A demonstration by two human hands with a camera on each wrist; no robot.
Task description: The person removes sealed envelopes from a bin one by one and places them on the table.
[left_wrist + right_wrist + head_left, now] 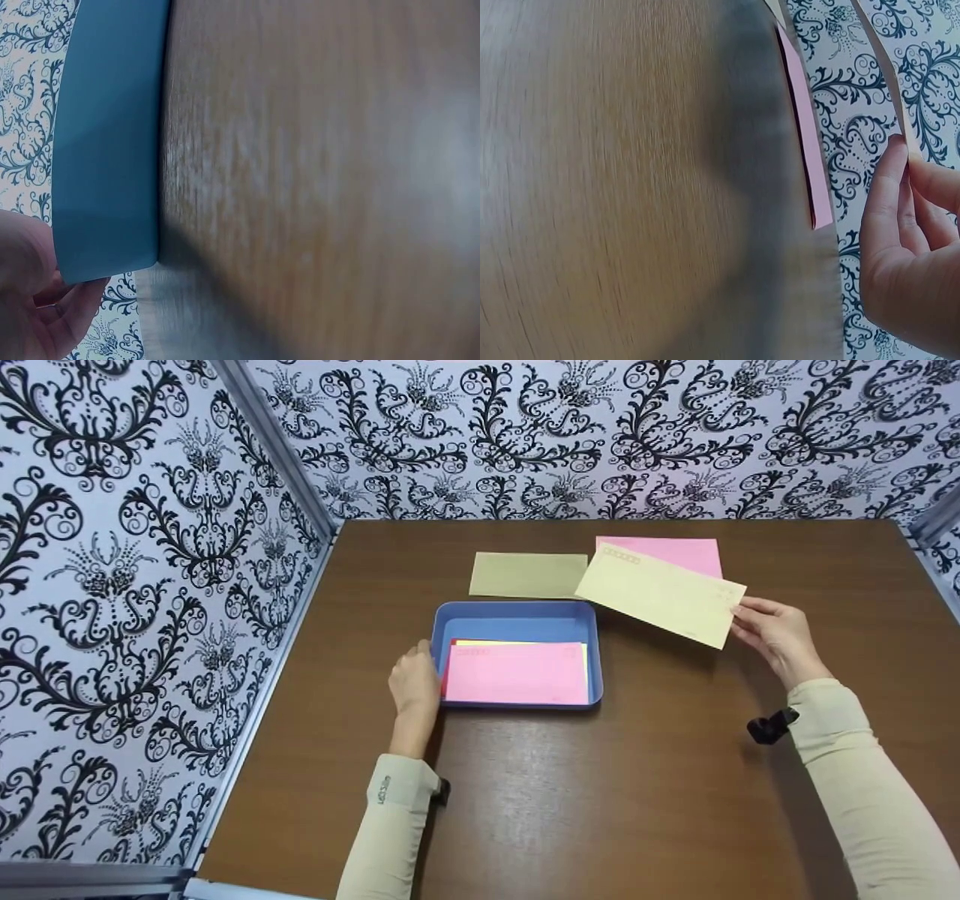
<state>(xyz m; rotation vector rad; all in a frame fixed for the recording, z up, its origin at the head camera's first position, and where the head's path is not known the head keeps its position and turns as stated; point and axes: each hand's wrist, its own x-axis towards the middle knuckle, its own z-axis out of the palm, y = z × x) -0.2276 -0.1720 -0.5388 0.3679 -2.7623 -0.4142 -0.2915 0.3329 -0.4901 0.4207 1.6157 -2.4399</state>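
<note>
My right hand [778, 639] pinches a cream envelope [660, 594] by its right end. In the right wrist view, thumb and fingertips meet on the edge of that envelope [891, 79], which is raised above the table. My left hand [416, 681] grips the left side of a blue tray [517, 610]. The left wrist view shows the tray's wall [109, 150] with the hand at its corner. Inside the tray a pink envelope [517, 675] lies on top, with yellow and red edges showing beneath it.
Behind the tray a tan envelope [529, 575] lies flat on the brown wooden table [517, 787]. A pink envelope [694, 553] lies to its right, partly hidden by the held one. Patterned panels [480, 442] bound the back and left.
</note>
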